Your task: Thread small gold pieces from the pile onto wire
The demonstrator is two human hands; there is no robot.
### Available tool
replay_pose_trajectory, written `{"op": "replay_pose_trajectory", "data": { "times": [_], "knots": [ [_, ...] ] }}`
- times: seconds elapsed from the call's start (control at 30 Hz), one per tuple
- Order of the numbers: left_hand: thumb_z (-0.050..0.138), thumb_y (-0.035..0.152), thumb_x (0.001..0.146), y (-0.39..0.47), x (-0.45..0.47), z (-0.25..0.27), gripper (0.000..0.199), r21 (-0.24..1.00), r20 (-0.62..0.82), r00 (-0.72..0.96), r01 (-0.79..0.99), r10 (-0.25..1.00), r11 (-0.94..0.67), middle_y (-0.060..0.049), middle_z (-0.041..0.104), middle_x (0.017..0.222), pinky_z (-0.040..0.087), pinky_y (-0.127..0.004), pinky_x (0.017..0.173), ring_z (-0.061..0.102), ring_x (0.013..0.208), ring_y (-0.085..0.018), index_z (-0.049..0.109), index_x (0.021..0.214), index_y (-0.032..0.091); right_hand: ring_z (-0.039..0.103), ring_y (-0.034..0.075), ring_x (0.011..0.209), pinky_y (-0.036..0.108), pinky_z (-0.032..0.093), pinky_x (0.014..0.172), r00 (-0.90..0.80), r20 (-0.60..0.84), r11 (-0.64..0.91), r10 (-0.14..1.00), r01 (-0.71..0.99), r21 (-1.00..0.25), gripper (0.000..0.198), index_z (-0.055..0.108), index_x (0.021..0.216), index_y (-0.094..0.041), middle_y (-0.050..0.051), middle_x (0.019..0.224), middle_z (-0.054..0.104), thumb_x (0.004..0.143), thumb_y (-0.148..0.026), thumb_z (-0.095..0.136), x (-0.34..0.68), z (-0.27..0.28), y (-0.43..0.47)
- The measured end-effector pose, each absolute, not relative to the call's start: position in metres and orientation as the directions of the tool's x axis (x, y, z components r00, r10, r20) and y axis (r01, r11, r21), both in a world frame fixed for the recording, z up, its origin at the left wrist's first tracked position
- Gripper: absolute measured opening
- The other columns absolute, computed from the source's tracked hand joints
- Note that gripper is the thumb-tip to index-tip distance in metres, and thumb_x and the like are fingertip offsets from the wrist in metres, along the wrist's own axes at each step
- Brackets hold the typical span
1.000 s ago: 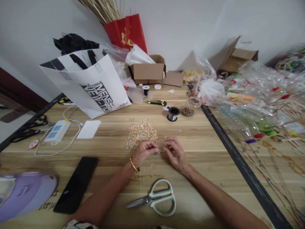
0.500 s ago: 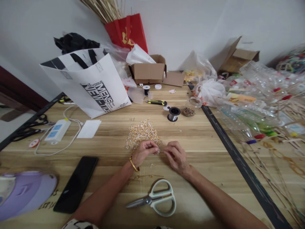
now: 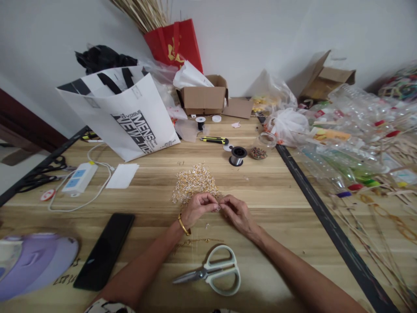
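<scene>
My left hand, with a gold bangle at its wrist, pinches a small shiny ring between thumb and forefinger. My right hand meets it from the right, thumb and forefinger pinched at the ring's edge; whether they grip the ring or something finer is too small to tell. Just beyond the hands lies a heap of gold and silvery jewellery bits. Nearer me are a gold chain and a tiny silvery piece. Scissors with pale green handles lie in front, blades pointing left.
A black phone and a power strip lie on the left. Beyond the heap are a wire spool, a jar of beads and a yellow-black cutter. A white bag stands back left; plastic bottles fill the right.
My right hand has moved left, and its fingertips now meet those of my left hand at the ring. My left hand has hardly moved.
</scene>
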State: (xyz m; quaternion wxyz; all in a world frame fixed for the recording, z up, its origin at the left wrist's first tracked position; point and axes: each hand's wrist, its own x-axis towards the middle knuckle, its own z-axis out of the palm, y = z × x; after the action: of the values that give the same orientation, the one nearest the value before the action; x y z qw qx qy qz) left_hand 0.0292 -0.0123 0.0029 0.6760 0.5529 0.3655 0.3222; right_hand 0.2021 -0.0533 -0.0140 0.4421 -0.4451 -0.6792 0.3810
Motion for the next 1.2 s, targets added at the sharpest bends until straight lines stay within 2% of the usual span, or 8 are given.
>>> {"op": "replay_pose_trajectory", "data": {
  "times": [0.17, 0.3, 0.47, 0.63, 0.97, 1.2],
  "knots": [
    [0.07, 0.024, 0.067, -0.013, 0.031, 0.006, 0.016, 0.986, -0.135, 0.52, -0.016, 0.844, 0.168, -0.001, 0.061, 0.066, 0.043, -0.023, 0.064, 0.054, 0.063, -0.011, 0.062, 0.07, 0.01, 0.048, 0.011, 0.058, 0.022, 0.038, 0.054, -0.217, 0.286, 0.343, 0.933, 0.303, -0.889, 0.017, 0.055, 0.079, -0.016, 0.0, 0.066, 0.052, 0.09, -0.028, 0.047, 0.202, -0.013, -0.053],
    [0.07, 0.023, 0.065, -0.015, 0.033, 0.006, 0.015, 0.992, -0.099, 0.477, -0.024, 0.873, 0.126, -0.003, 0.063, 0.074, 0.043, -0.023, 0.066, 0.055, 0.068, -0.011, 0.062, 0.068, 0.011, 0.05, 0.013, 0.064, 0.024, 0.04, 0.059, -0.222, 0.384, 0.442, 0.896, 0.363, -0.821, 0.014, 0.055, 0.078, -0.017, 0.002, 0.071, 0.053, 0.089, -0.024, 0.048, 0.202, -0.011, -0.053],
    [0.07, 0.025, 0.065, -0.015, 0.034, 0.003, 0.018, 0.984, -0.141, 0.487, -0.024, 0.862, 0.175, -0.001, 0.06, 0.061, 0.043, -0.023, 0.058, 0.054, 0.056, -0.01, 0.059, 0.068, 0.01, 0.051, 0.015, 0.068, 0.026, 0.041, 0.062, -0.249, 0.443, 0.508, 0.861, 0.413, -0.756, 0.014, 0.055, 0.079, -0.018, 0.003, 0.074, 0.054, 0.09, -0.021, 0.046, 0.203, -0.012, -0.053],
    [0.07, 0.024, 0.064, -0.014, 0.034, 0.002, 0.018, 0.985, -0.148, 0.48, -0.005, 0.864, 0.171, 0.0, 0.059, 0.06, 0.044, -0.022, 0.059, 0.054, 0.057, -0.01, 0.059, 0.067, 0.01, 0.052, 0.015, 0.069, 0.026, 0.041, 0.063, -0.282, 0.451, 0.532, 0.847, 0.427, -0.731, 0.015, 0.056, 0.081, -0.018, 0.004, 0.075, 0.055, 0.091, -0.021, 0.044, 0.203, -0.009, -0.054],
    [0.069, 0.022, 0.066, -0.017, 0.036, -0.001, 0.015, 0.999, -0.035, 0.475, 0.048, 0.879, 0.014, -0.003, 0.061, 0.068, 0.044, -0.022, 0.063, 0.055, 0.064, -0.011, 0.059, 0.067, 0.011, 0.049, 0.013, 0.064, 0.024, 0.038, 0.059, -0.22, 0.378, 0.435, 0.899, 0.358, -0.826, 0.018, 0.055, 0.075, -0.017, 0.002, 0.07, 0.053, 0.09, -0.024, 0.047, 0.2, -0.004, -0.055],
    [0.068, 0.022, 0.067, -0.015, 0.034, 0.004, 0.012, 0.999, -0.045, 0.458, 0.009, 0.888, 0.045, -0.004, 0.063, 0.07, 0.044, -0.024, 0.066, 0.057, 0.067, -0.012, 0.062, 0.068, 0.011, 0.045, 0.011, 0.059, 0.022, 0.034, 0.053, -0.101, 0.312, 0.328, 0.945, 0.301, -0.896, 0.02, 0.055, 0.074, -0.017, 0.0, 0.067, 0.051, 0.088, -0.03, 0.05, 0.2, -0.008, -0.053]
  ]
}}
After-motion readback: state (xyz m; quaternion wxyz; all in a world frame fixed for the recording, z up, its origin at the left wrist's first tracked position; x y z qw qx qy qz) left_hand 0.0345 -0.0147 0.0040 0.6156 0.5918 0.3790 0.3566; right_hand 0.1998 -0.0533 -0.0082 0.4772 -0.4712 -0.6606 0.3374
